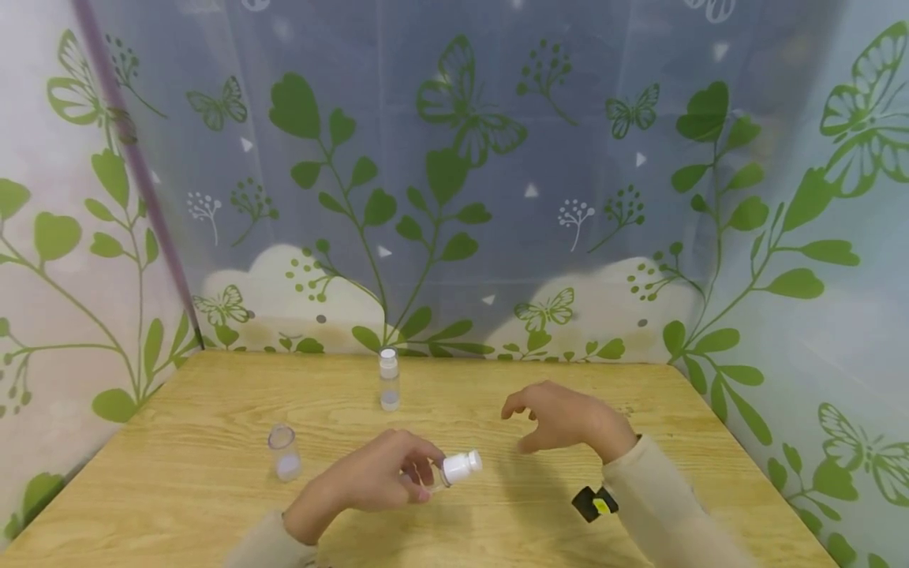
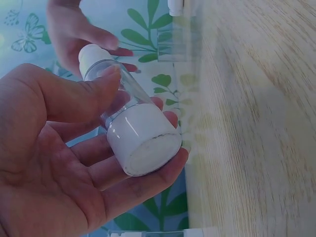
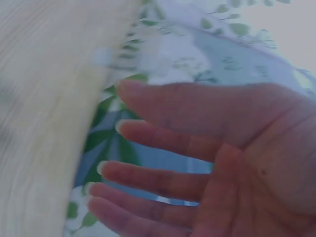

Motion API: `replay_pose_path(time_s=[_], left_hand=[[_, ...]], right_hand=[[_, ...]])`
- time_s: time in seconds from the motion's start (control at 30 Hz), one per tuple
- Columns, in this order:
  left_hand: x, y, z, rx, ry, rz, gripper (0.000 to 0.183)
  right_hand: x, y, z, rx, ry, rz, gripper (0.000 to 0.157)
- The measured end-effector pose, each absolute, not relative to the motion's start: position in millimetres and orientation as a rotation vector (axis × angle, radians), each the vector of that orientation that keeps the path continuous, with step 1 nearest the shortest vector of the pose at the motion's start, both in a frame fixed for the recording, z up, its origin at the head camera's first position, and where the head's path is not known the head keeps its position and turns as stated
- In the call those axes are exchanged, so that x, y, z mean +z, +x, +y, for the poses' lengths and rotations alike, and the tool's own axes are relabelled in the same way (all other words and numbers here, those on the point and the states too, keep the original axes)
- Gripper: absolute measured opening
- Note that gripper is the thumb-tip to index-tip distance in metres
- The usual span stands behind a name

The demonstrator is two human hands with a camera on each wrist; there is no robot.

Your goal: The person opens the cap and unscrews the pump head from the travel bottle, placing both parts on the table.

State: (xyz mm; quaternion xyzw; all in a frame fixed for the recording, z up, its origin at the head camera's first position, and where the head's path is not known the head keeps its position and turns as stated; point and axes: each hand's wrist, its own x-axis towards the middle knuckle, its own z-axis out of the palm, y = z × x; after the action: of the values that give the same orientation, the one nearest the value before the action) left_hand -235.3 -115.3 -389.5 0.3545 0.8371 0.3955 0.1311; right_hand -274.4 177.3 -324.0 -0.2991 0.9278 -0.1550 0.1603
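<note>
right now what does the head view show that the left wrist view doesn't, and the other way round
Only the head view: the black item with a yellow patch and both sleeves.
Only the left wrist view: the flat white end of the bottle and the palm of the left hand.
Both: that hand holding that bottle, the right hand, the wooden table and the leaf-print backdrop.
</note>
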Motion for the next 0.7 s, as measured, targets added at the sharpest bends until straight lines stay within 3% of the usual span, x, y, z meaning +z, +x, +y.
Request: replay_pose_path(time_s=[0.33,0.7], left_hand=[[-387,-233,-111,1.128,1.059,2.448,0.036],[-392,-232,-111,1.124,1.051,2.459,0.044]], right_hand=[[-322,-251,170,-0.756,-1.022,2.483,0.047],[-338,-244,149,-0.899,-1.124,2.482,0.035]])
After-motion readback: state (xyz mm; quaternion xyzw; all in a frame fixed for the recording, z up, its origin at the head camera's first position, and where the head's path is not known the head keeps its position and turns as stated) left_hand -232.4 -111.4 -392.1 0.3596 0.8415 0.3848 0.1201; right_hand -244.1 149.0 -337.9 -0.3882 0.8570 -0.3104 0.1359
